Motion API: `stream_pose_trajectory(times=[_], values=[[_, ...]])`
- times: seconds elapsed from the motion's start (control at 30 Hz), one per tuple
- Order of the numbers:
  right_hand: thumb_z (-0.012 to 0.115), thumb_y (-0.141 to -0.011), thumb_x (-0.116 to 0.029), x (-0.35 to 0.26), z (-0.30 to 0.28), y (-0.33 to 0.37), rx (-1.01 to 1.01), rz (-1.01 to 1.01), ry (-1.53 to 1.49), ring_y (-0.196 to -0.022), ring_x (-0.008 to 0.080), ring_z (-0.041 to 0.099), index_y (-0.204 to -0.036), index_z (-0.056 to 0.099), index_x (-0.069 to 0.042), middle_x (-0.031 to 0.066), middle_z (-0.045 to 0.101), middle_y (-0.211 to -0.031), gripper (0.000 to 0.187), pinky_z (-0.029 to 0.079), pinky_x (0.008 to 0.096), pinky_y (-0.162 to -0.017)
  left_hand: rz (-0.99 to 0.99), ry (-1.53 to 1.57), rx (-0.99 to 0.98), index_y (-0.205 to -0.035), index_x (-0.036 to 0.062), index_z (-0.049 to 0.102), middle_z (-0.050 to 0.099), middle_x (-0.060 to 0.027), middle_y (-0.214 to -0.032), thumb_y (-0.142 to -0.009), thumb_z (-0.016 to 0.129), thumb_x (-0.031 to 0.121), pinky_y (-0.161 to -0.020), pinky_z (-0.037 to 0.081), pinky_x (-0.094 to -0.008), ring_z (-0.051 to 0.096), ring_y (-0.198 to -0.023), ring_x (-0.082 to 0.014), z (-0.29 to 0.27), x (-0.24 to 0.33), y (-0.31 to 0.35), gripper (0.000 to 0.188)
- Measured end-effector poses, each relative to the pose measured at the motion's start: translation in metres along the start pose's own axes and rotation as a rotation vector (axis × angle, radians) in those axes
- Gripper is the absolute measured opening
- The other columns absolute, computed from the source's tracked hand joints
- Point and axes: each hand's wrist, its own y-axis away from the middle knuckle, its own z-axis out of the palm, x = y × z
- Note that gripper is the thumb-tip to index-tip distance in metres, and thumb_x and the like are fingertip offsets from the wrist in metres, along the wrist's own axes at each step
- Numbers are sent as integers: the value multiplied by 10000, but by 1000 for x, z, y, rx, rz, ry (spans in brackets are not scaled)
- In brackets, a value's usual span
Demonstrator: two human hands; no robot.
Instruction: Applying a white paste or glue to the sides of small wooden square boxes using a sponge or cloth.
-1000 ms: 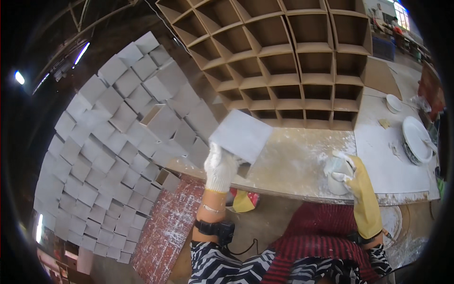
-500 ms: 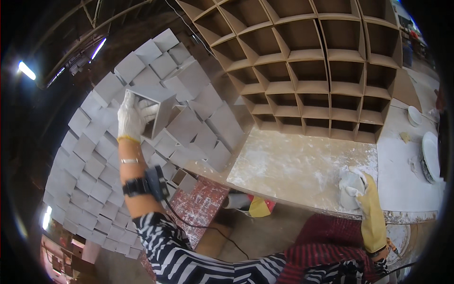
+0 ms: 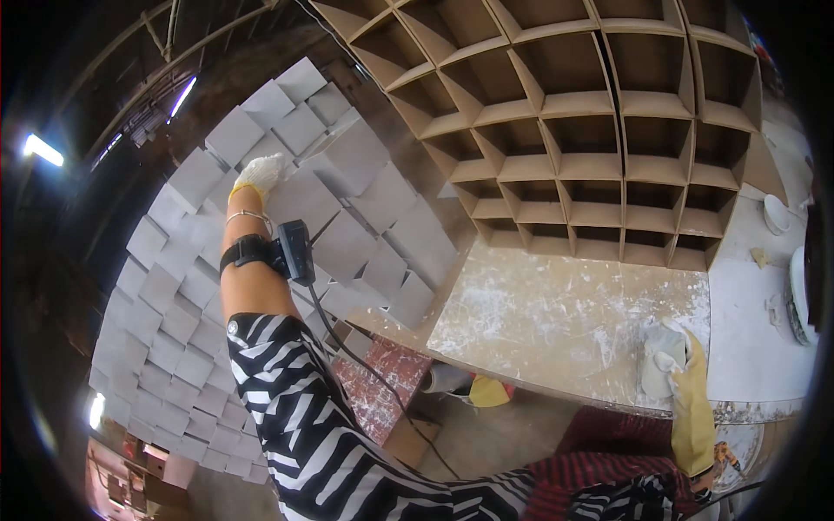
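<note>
My left hand (image 3: 261, 173), in a white knit glove with a yellow cuff, reaches out to the stack of white boxes (image 3: 343, 156) on the left. Its fingers lie stretched against a box near the top of the stack; their tips are partly hidden. My right hand (image 3: 671, 352), gloved and with a yellow sleeve, rests on the powder-dusted worktop (image 3: 556, 321) at the right. It is closed round a pale grey-white lump (image 3: 657, 373) whose kind I cannot make out.
A brown cardboard rack of square compartments (image 3: 578, 165) stands at the back of the worktop. A white bowl (image 3: 776, 214) and a larger dish (image 3: 799, 291) are at the far right. A red, white-spattered board (image 3: 382, 382) lies below the stack. A cable (image 3: 365, 365) hangs from my left forearm.
My left hand has moved up and farther into the stack; the open box it held no longer hangs in front and appears to be among the others. The right hand keeps its place on the worktop.
</note>
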Motion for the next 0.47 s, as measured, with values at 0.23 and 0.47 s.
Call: stream_pose_trajectory(times=[0.23, 0.47], values=[[763, -717, -145, -2, 1, -2, 28, 37, 21, -1121, 204, 556, -1293, 533, -13, 105, 595, -1206, 634, 427, 331, -980, -185, -44, 141, -1093, 68, 680, 625, -226, -1157, -927, 379, 462, -969, 418, -443, 563, -1117, -401, 3, 69, 34, 523], [748, -736, -162, -8, -4, 4, 7, 30, -169, -1126, 209, 556, -1301, 524, -14, 101, 591, -1208, 625, 445, 321, -963, -68, 8, 379, -1258, 97, 587, 606, -180, -1239, -903, 431, 491, -1017, 396, -417, 540, -1185, -363, -11, 88, 32, 553]])
